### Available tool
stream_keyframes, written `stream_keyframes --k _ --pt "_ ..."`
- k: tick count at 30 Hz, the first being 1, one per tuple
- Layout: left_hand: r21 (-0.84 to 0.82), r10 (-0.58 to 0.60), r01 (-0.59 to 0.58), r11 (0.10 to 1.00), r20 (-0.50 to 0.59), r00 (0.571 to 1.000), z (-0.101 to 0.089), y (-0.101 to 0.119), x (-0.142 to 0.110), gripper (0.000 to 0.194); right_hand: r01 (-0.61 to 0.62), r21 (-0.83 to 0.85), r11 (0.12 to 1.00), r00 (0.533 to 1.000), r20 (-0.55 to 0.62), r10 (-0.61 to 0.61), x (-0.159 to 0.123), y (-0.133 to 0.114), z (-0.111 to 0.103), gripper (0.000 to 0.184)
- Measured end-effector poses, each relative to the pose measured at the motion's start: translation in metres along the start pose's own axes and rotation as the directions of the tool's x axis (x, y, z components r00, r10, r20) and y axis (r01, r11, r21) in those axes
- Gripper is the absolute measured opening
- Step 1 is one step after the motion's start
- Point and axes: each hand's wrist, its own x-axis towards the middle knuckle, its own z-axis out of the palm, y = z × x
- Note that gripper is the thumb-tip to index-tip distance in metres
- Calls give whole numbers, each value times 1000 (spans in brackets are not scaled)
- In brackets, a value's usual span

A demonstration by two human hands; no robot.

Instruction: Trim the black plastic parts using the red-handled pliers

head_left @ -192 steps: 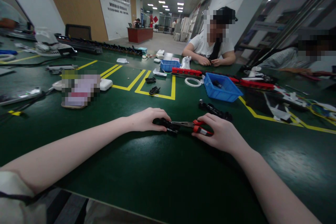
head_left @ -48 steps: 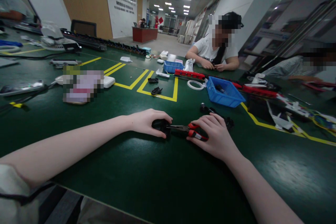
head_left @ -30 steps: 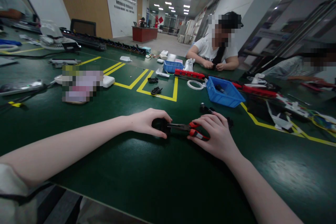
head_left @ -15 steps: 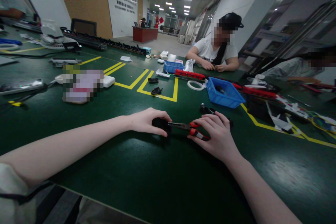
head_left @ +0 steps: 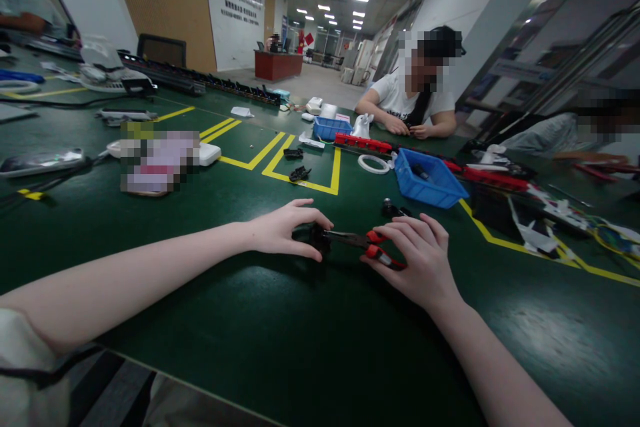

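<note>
Standing beyond the pliers (head_left: 356, 239), a blue bin (head_left: 423, 193) (open-topped) holds something black (head_left: 420, 172).

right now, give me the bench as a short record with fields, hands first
left hand: holds a small black part between thumb and fingers
right hand: holds red-handled pliers
pliers' tips: at the black part; whether they grip it is too dark to tell
behind right hand: another black piece, partly hidden
inside yellow tape outline: two small black pieces, apart
container: blue bin, with dark items inside
surface: green table
across the table: a seated person in a white shirt
</note>
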Motion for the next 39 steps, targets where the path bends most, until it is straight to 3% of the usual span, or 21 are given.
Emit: stream_keyframes --k 3,8,18,23,29,39 --pt "-17 10 -10 1000 -21 1000 0 1 0 47 6 -13 1000 1000 -16 -6 0 0 1 35" --pt "-44 -2 3 999 14 1000 0 0 0 20 -13 -40 999 997 -70 10 0 -1 -1 37" --pt "70 48 -55 996 108 993 4 -1 0 42 3 -21 1000 1000 -14 -3 1 0 -1 35" --pt "-26 33 -30 999 123 992 3 -3 0 41 4 20 1000 999 50 -5 -1 4 -1 36" --pt "-15 -1 3 1000 114 994 1 0 1 53 0 58 998 996 84 -5 0 5 -1 37" --pt "-13 -9 11 1000 103 995 3 -3 0 46 5 79 997 995 103 -13 -3 8 3 37"
